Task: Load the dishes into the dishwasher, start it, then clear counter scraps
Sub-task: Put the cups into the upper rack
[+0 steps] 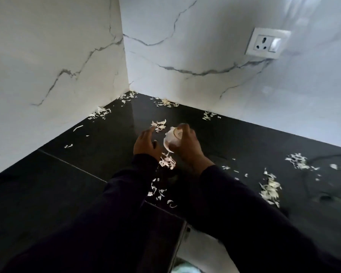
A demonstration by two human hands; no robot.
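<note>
- The right hand (187,143) grips a small white cup (172,139), tilted on its side with the mouth towards the left hand, just above the glossy black stone counter (71,174).
- The left hand (146,143) is released — fingers loosely spread, holding nothing, just beside the cup.
- Pale shredded vegetable scraps (167,161) lie scattered over the counter: one heap directly below the cup, others near the corner and well off to the right.
- Both dark sleeves (244,203) reach in from below.
- A white wall socket (267,43) sits on the white marble wall (53,66).
</note>
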